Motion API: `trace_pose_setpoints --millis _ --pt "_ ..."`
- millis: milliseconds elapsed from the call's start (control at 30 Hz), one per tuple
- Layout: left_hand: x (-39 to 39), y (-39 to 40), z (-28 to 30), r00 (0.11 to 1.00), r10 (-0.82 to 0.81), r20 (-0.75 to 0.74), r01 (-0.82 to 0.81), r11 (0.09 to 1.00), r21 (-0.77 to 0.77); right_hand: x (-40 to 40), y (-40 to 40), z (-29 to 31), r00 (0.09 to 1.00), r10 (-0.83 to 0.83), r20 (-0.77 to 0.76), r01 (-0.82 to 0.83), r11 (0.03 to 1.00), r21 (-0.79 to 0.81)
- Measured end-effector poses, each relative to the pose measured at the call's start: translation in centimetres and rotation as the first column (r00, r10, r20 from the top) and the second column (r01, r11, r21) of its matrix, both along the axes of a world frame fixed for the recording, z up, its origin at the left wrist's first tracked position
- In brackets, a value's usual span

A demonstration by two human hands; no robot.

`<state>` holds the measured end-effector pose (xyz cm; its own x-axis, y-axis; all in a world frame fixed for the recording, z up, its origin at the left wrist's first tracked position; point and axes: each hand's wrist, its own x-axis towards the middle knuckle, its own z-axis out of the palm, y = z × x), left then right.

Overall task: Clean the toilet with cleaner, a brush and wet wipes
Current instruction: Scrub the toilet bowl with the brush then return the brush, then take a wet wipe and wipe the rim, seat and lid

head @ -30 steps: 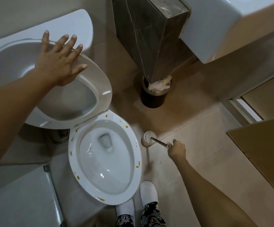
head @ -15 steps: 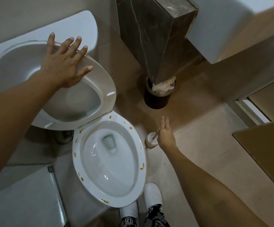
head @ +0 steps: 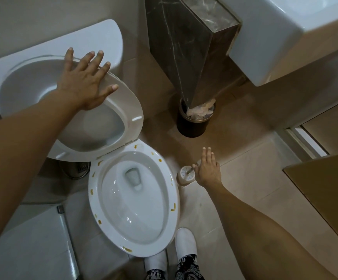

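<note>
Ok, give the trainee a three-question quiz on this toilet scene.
1. True or false: the left hand rests flat on the raised toilet seat.
2. What marks the bowl rim? A) yellow-brown smears B) blue foam C) nothing
3. Where does the brush handle stand?

Key:
1. True.
2. A.
3. In its holder on the floor, beside the open right hand.

Left hand [head: 84, 85] flat, fingers spread, on raised toilet seat [head: 131, 110]. Bowl rim [head: 174, 207] dotted with yellow-brown spots. Right hand [head: 207, 171], fingers straight, just beside brush handle [head: 190, 170] standing in its white holder [head: 184, 176] on floor. Dark bin [head: 194, 126] near, holding crumpled paper.
</note>
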<state>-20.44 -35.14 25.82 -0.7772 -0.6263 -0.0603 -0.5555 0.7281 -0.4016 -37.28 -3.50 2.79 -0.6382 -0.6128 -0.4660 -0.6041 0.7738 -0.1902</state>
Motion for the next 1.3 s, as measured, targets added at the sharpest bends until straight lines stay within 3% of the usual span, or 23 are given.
trace_pose_setpoints --millis 300,467,700,1000,1300 --pt "-0.5 0.9 1.5 0.986 0.117 -0.118 -0.099 0.984 0.148 -1.7 -0.1 4.7 0.999 0.034 -0.042 -0.034 0.999 -0.002" --pt "0.3 1.8 3.8 0.973 0.168 -0.155 -0.145 0.979 0.146 -2.8 -0.4 9.0 0.997 0.066 -0.039 -0.066 0.998 0.016" --pt "3.4 3.8 8.4 0.932 0.297 -0.205 -0.24 0.934 0.263 -1.9 -3.8 18.5 0.991 0.127 -0.034 -0.128 0.992 -0.007" --pt "9.3 6.5 14.3 0.835 0.497 -0.234 -0.359 0.816 0.453 1.7 -10.6 32.3 0.952 0.263 -0.157 -0.282 0.953 -0.112" --pt "15.3 5.9 17.8 0.776 0.601 -0.191 -0.453 0.742 0.494 7.1 -17.3 39.4 0.892 0.393 -0.222 -0.435 0.88 -0.19"
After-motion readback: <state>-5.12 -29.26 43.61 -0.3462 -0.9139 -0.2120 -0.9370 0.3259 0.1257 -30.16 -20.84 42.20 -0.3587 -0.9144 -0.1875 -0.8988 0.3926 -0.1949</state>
